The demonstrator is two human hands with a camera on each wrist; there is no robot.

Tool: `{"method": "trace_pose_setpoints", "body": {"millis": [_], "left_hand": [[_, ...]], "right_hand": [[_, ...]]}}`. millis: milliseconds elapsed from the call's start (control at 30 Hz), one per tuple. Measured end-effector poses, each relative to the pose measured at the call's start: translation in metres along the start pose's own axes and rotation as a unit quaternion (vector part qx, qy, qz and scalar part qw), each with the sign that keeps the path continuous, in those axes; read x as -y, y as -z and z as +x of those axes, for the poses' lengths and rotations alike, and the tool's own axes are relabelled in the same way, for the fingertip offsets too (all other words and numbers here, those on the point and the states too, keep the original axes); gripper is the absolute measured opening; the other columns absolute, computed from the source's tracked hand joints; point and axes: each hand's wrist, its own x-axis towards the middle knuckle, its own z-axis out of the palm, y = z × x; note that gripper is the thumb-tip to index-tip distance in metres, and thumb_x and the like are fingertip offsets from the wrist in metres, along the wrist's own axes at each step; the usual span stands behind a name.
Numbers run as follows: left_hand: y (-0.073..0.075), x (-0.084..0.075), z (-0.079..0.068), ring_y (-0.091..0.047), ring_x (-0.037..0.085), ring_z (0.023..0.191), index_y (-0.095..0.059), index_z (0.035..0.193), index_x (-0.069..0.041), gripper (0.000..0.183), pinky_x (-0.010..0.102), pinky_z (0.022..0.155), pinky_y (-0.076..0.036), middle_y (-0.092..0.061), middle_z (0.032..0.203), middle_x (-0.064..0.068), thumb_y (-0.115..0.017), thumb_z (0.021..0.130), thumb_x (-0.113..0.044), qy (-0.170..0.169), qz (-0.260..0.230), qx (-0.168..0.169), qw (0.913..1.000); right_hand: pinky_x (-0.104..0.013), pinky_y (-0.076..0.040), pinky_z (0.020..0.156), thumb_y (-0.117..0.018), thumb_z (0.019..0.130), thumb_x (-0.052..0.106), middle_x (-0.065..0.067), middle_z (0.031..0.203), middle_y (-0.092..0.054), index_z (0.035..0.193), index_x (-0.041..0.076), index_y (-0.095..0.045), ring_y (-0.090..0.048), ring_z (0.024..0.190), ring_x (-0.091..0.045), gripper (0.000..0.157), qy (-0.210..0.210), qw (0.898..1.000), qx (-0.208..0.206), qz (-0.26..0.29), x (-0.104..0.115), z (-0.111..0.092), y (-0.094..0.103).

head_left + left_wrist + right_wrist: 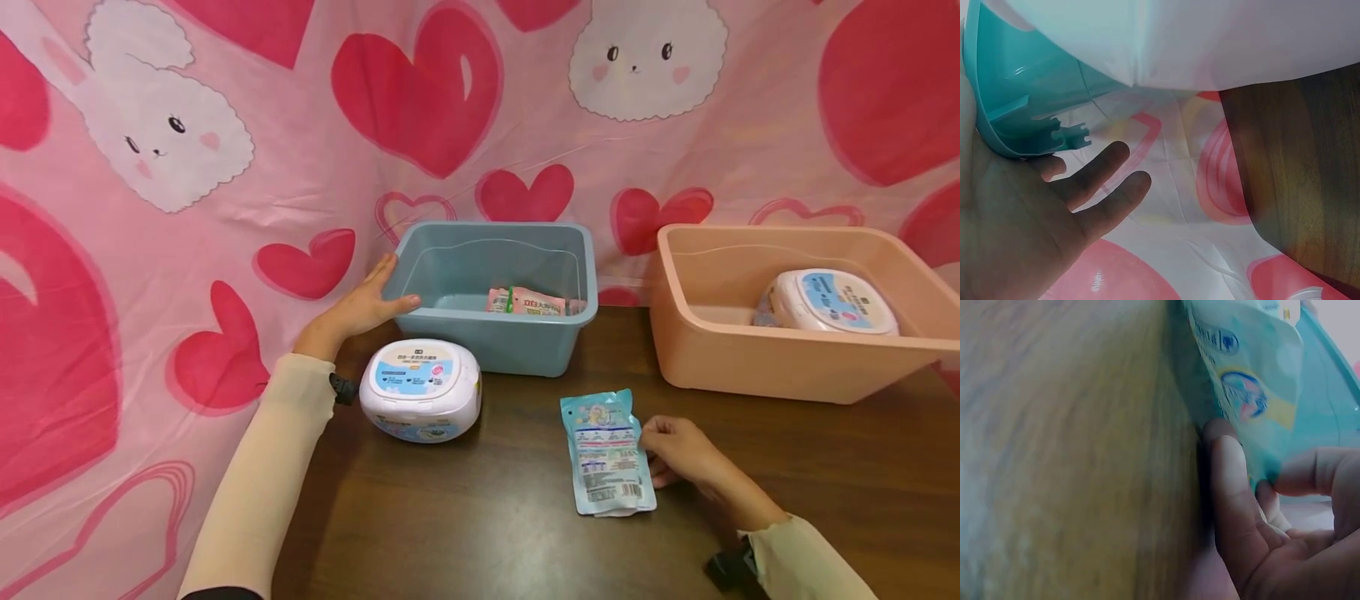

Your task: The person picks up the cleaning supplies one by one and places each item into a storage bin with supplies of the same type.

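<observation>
My left hand rests at the front left corner of the blue-grey plastic bin, its thumb over the rim. In the left wrist view, the straight fingers spread beside the bin's outer wall. Below that hand stands a white lidded tub with a blue label. My right hand pinches the right edge of a turquoise printed pouch lying low over the table. Close up in the right wrist view, thumb and fingers meet at the edge of the pouch.
Inside the blue-grey bin lie pink and green packets. At the right, a peach bin contains another white tub. A pink heart-and-bunny cloth hangs behind and left of the dark wooden table.
</observation>
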Motion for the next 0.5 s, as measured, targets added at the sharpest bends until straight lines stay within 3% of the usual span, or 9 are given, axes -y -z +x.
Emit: {"method": "trace_pose_setpoints", "body": {"millis": [300,500], "left_hand": [[-0.0011,-0.0004,-0.0005,0.000,0.029,0.154,0.001,0.164,-0.022,0.107,0.061,0.118,-0.012,0.005,0.169,0.003,-0.061,0.089,-0.066,0.002,-0.002,0.001,1.0000],[0.0000,0.0010,-0.0005,0.000,0.030,0.154,0.002,0.164,-0.022,0.107,0.063,0.117,-0.012,0.005,0.169,0.003,-0.061,0.090,-0.066,0.004,-0.004,0.004,1.0000]], "right_hand": [[-0.038,-0.059,0.056,-0.050,0.098,0.011,-0.012,0.081,-0.060,0.103,-0.005,-0.054,-0.064,0.063,-0.024,0.017,-0.003,1.000,-0.006,0.020,-0.0024,0.0026,0.0001],[-0.038,-0.059,0.061,-0.050,0.103,0.022,-0.010,0.088,-0.065,0.126,-0.011,-0.049,-0.064,0.071,-0.024,0.040,-0.024,0.999,0.003,0.027,0.0023,0.0051,0.0012]]}}
